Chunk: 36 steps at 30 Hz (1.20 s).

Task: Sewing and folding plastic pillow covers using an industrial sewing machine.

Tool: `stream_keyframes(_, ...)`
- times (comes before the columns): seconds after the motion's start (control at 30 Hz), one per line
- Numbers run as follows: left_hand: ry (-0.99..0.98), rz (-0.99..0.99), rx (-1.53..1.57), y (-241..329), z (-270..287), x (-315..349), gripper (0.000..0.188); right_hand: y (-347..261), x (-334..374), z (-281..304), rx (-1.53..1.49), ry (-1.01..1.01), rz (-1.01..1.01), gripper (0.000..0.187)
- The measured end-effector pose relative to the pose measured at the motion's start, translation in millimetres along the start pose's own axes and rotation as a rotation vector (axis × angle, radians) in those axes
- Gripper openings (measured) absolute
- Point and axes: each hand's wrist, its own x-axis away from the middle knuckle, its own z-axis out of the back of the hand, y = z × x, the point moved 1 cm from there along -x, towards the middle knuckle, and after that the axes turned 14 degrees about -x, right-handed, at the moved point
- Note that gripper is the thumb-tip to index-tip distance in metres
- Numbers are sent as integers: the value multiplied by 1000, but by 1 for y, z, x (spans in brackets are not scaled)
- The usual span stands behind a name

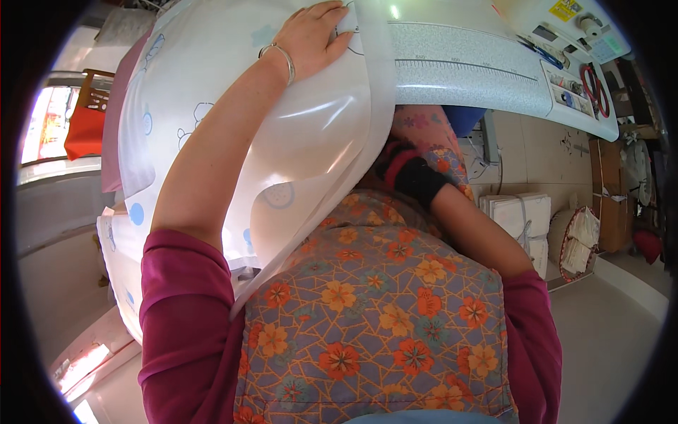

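Observation:
My left hand lies flat on a glossy, translucent plastic sheet, its fingers stretched out and the thumb apart. Pale blue shapes and cartoon outlines are printed on whitish material in or under the sheet, which drapes over the table edge toward my lap. A white piece with a dark curved line shows beside the left fingertips. Down below the table's front edge, by the sheet's hanging border, is my right hand in a black and red covering. Its fingers are hidden and blurred there.
A speckled pale worktable with a ruler strip reaches right. On it are blue-handled scissors, a small parts tray, red-handled scissors and a white machine. Below stand a tied white bundle, a basket and cardboard boxes.

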Motion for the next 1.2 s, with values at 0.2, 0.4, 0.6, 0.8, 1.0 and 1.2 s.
stream_keyframes(0.2,31,-27,-19,1,1,0,48,-11,-69,26,-1512,-25,-513,38)
stream_keyframes(0.4,-9,31,1,2,2,-2,48,-114,-16,98,-897,-118,-242,46)
stream_keyframes(0.6,66,-12,-54,0,-3,1,45,-173,-14,148,-1796,233,-193,50)
stream_keyframes(0.8,33,-65,-178,5,-1,5,45,-173,-10,141,-1094,128,-407,56)
stream_keyframes(1.0,-14,21,-165,24,5,14,45,-172,12,128,-1084,121,-508,67)
stream_keyframes(1.2,-25,70,-151,12,3,0,44,-173,1,143,-634,165,-243,43)
